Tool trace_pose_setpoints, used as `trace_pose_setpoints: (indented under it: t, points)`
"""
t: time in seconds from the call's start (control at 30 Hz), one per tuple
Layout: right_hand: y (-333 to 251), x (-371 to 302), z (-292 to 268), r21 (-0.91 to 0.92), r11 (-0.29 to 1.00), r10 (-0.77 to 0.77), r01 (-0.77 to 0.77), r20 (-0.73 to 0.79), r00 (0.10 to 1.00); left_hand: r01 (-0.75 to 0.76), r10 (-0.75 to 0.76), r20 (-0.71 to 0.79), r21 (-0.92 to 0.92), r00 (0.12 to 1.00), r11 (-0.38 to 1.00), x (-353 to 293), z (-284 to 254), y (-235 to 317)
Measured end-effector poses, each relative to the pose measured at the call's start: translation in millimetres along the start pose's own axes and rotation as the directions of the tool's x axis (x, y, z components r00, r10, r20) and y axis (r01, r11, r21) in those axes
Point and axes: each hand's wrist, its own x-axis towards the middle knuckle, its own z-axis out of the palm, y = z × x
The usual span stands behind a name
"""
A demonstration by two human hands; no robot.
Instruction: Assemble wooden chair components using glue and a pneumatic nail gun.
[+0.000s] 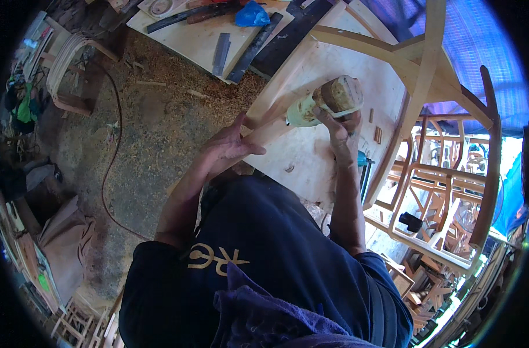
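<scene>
My right hand (341, 130) is wrapped round a stained, pale yellow-green plastic bottle (302, 112) with a brown, crusted end. The bottle is tilted over the pale work board, its narrow end toward the lower left. A light wooden piece (270, 129) lies along the left edge of the board. My left hand (232, 142) straddles the near end of that piece, thumb on one side and fingers on the other. Some of those fingers are hidden. Small wooden bits (377, 135) lie on the board to the right of my right hand.
Wooden chair frames (427, 69) stand at the right, close to the board (302, 159). A second board (189, 40) at the far side bears hand tools and a blue plastic bag (252, 14). A hose (105, 191) crosses the shavings-strewn floor at left, near curved wooden parts (73, 64).
</scene>
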Motion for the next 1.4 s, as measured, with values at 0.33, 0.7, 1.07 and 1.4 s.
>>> trace_pose_setpoints:
  t: [0.33, 0.7, 1.07, 1.4]
  points:
    - [-4, -11, -3, -0.039, 0.998, 0.054, -0.052, 0.048, 0.997, 0.14, -0.146, 0.011, 0.233, 0.989, 0.962, 18, -6, -16]
    - [9, -4, -6, 0.019, 0.999, 0.047, -0.046, -0.032, 0.998, 0.032, -0.037, 0.019, 0.179, 0.999, 0.983, 12, -5, -16]
    - [2, -8, -33, 0.185, 0.968, 0.201, -0.172, -0.149, 0.968, -0.092, 0.092, -0.004, -0.146, 0.996, 0.985, -5, -4, 4]
    - [5, 12, 16, 0.661, 0.664, 0.426, -0.349, 0.05, 0.904, -0.511, 0.584, -0.177, 0.33, 0.792, 0.794, 34, 7, 62]
